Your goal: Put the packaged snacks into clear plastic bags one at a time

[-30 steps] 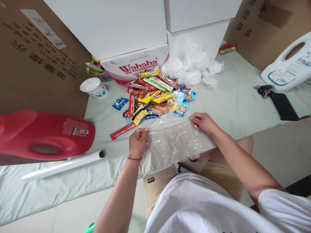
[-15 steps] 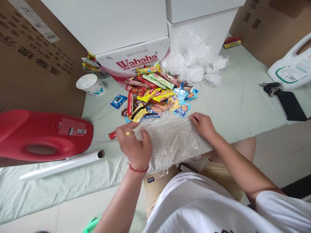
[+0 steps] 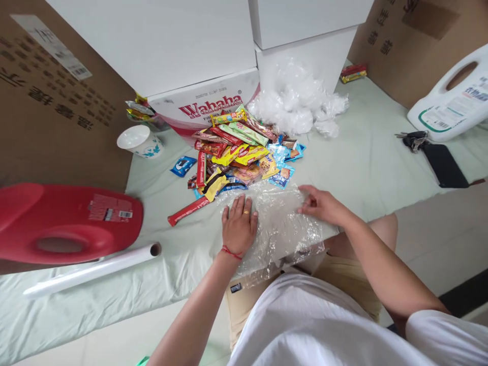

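A sheet of clear plastic film (image 3: 282, 229) lies crinkled at the table's front edge, its near side hanging over my lap. My left hand (image 3: 240, 226) rests flat on its left part, fingers stretched out and slightly spread. At the film's upper right edge is my right hand (image 3: 324, 204), index finger stretched out and apart from the other, bent fingers. Just beyond the film lies a heap of wrapped snacks (image 3: 247, 154) in red, yellow, green and blue. A long red snack bar (image 3: 187, 211) lies to the left of my left hand.
Crumpled clear plastic (image 3: 297, 101) sits behind the snacks, beside a Wahaba-marked carton (image 3: 213, 104). On the left are a paper cup (image 3: 140, 141), a red jug (image 3: 72, 223) and a film roll (image 3: 91, 269). Keys (image 3: 414, 140), a black phone (image 3: 444, 165) and a white jug (image 3: 453, 101) stand right.
My left hand has come down flat onto the film, uncovering the red bar. My right hand's fingers have parted at the film's edge. The film looks spread wider.
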Motion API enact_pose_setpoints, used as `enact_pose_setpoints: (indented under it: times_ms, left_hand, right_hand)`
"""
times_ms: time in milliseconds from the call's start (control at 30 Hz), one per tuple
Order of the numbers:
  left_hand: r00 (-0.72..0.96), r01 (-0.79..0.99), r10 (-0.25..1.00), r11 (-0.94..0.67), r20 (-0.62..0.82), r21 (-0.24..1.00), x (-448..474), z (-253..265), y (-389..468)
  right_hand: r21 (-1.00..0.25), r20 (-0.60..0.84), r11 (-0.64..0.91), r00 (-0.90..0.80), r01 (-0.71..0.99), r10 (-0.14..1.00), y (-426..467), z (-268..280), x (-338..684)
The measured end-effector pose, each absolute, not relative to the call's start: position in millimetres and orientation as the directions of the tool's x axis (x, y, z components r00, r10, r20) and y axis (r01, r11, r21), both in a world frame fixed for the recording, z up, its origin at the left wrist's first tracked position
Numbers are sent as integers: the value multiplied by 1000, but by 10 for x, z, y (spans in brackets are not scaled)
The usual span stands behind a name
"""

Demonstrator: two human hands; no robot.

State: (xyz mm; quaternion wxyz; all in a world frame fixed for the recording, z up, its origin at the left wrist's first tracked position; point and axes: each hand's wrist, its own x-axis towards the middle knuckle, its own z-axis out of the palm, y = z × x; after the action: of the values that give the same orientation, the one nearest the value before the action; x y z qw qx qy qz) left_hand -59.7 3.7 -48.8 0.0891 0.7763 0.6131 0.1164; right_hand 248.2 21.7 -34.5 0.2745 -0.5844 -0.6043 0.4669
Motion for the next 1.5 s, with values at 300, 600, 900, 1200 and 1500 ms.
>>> enact_pose_setpoints:
  times_ms: [300,600,900,1200,1500]
  left_hand:
    - [217,952,976,-217,23,215,-832,-468,76]
    - [244,964,970,-241,-14,115,-816,-455,62]
    - [241,957,971,-235,-13,170,-818,-449,58]
    - [244,957,970,-240,-5,166,-824,-462,56]
    - [243,949,970,-239,8,207,-831,-489,61]
  right_hand:
    - [-768,-213,-156,-18,621,977,184,-186,2877]
    - [-429,-52,9,-34,903,998,1343,153,1725]
    - [-351,-122,-156,120,923,985,1483,10,1478]
    - [-84,237,502,-472,861,849,1707,81,1308]
    - [-612,232,413,-345,675,909,1611,471,1923]
